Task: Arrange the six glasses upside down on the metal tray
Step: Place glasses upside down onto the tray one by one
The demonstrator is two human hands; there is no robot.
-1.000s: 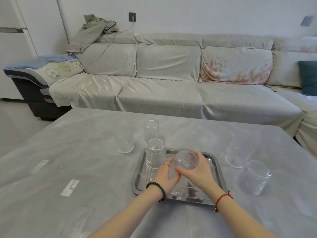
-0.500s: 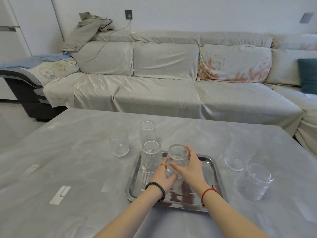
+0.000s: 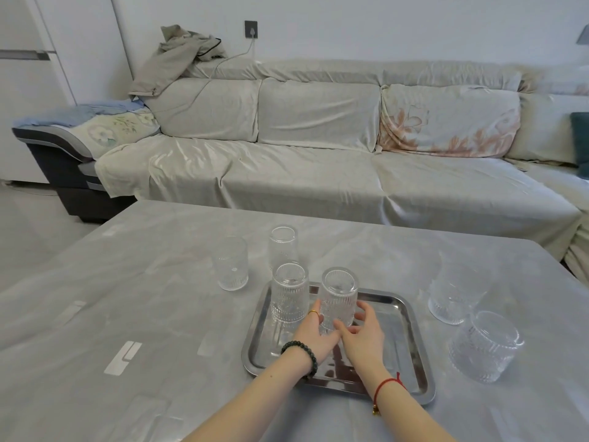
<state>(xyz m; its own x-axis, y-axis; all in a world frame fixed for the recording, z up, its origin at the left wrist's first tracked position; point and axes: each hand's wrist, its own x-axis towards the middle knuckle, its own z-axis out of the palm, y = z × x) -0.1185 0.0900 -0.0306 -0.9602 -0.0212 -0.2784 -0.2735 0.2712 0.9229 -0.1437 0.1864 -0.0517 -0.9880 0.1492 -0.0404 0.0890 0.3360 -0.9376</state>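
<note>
Two glasses (image 3: 289,291) stand side by side on the tray's (image 3: 411,346) far left part. Two more (image 3: 232,263) stand on the worktop (image 3: 127,282) behind-left of it, two others (image 3: 459,295) to its right.

Both forearms reach forward side by side. The left hand (image 3: 314,334), with a gold ring and a dark bead bracelet, curls its fingers inward. The right hand (image 3: 363,338), red cord at the wrist, has its fingers spread loosely.

Bright, even, cool daylight fills the room with no hard shadows. The metal tray (image 3: 411,339) mirrors dark reflections of the arms near 6 o'clock. Soft sheen glints on the sofa cover (image 3: 191,157) toward 10 o'clock. Focus is sharp centrally; wide-angle bending stretches edges at 3 and 9 o'clock.
</note>
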